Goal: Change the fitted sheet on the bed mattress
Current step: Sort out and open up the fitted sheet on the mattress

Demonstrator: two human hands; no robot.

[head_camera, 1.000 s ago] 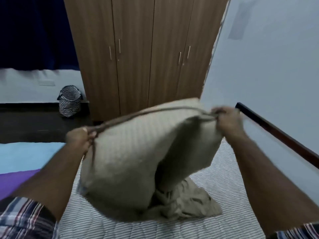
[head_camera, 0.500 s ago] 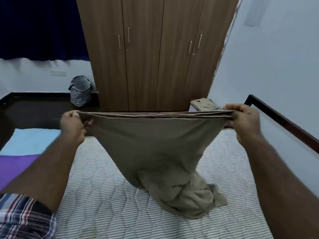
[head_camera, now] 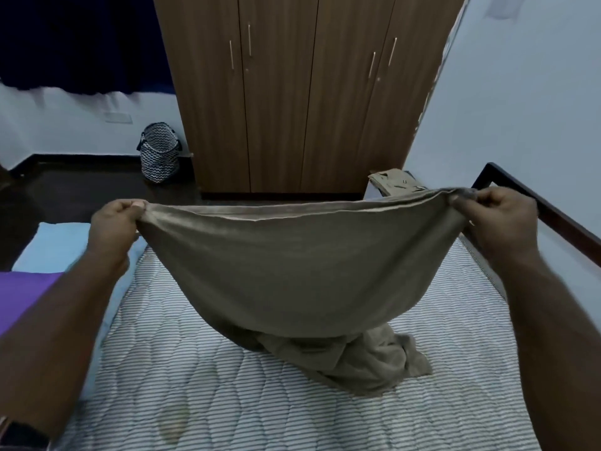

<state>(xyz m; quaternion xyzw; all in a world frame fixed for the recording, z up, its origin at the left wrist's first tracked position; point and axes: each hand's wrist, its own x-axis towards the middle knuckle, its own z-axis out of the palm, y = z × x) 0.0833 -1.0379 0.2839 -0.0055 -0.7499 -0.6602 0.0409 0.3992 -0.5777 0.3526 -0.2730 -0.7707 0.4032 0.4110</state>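
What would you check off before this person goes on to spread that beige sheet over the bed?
1. Both hands have the hem: ok. The left hand and right hand each pinch an end of the beige sheet.
2. Hem stretched between them: ok, with a slight sag.
3. Sheet untangled: not ok. Its lower part lies bunched on the striped mattress.
4. Mattress stripped: ok where visible.
5. Far corner free: not ok. A folded beige cloth lies by it.
6. Which hem is the elastic corner: cannot tell.
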